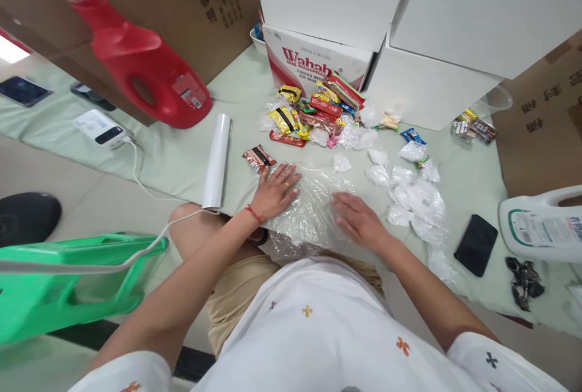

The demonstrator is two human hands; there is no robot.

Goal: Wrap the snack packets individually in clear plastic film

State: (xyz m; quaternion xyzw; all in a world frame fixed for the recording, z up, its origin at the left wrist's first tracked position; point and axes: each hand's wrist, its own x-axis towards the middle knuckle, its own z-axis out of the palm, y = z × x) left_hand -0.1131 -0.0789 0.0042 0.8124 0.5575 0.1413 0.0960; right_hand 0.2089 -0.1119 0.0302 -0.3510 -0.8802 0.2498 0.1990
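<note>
A crinkled sheet of clear plastic film [311, 204] lies at the front edge of the cloth-covered table, part of it hanging over toward my lap. My left hand [275, 191] rests flat on its left side, fingers spread. On the right side of the film, my right hand [357, 216] is stretched out with its fingertips at the sheet. Just beyond my left hand sits a brown wrapped snack [259, 158]. Farther back is a pile of colourful wrapped snacks [313, 110]. To the right lie several small bundles wrapped in clear plastic [416, 198].
A white roll [217, 162] lies left of the film. A red jug [150, 71] stands behind it. White boxes [436, 77] and a Wahaha carton [313, 59] line the back. A phone [476, 245], keys [525, 283] and a white bottle [541, 225] are at right. A green stool [59, 252] is lower left.
</note>
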